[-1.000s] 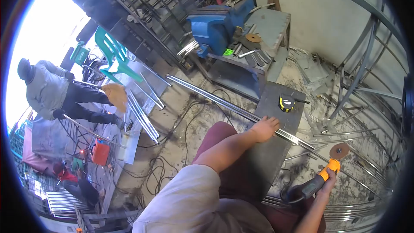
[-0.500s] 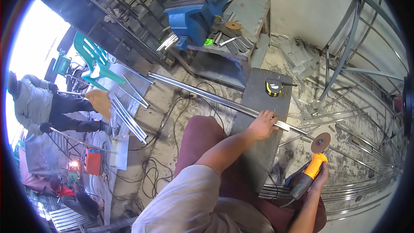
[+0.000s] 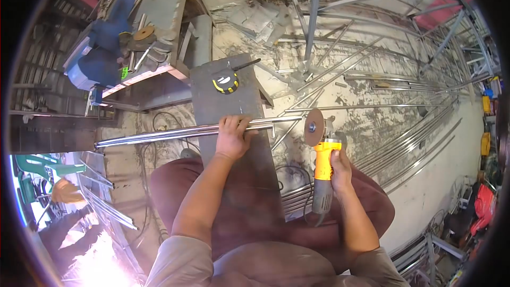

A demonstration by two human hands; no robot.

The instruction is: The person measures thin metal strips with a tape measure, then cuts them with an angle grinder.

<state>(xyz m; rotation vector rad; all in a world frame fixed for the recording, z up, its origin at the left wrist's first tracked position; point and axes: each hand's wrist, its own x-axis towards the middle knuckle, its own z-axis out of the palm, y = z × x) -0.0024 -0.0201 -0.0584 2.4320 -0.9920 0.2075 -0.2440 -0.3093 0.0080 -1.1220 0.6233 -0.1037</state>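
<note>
My left hand [image 3: 232, 135] is closed over a bundle of shiny metal tubes [image 3: 175, 132], pressing it across a dark narrow bench [image 3: 247, 180]. The tube ends stick out past the bench's right side. In my right hand [image 3: 341, 171] is an angle grinder [image 3: 323, 175] with a yellow head and grey body, held upright by fingers wrapped round it. Its thin brown cutting disc [image 3: 314, 127] stands close by the end of the longest tube and overlaps it in this view. A yellow and black tape measure [image 3: 227, 82] lies on the bench beyond my left hand.
A blue vise [image 3: 95, 58] sits on a metal worktable [image 3: 162, 8] at the upper left, beside a spare disc [image 3: 143, 33]. Loose tubes [image 3: 393, 154] and tall metal frames [image 3: 313, 16] occupy the right. Cables cross the floor. A bright glare [image 3: 103, 266] fills the lower left.
My view has swung to the right, so the bench scene sits further left. The grinder has turned upright, its disc now level with the tube ends. The left hand keeps its hold.
</note>
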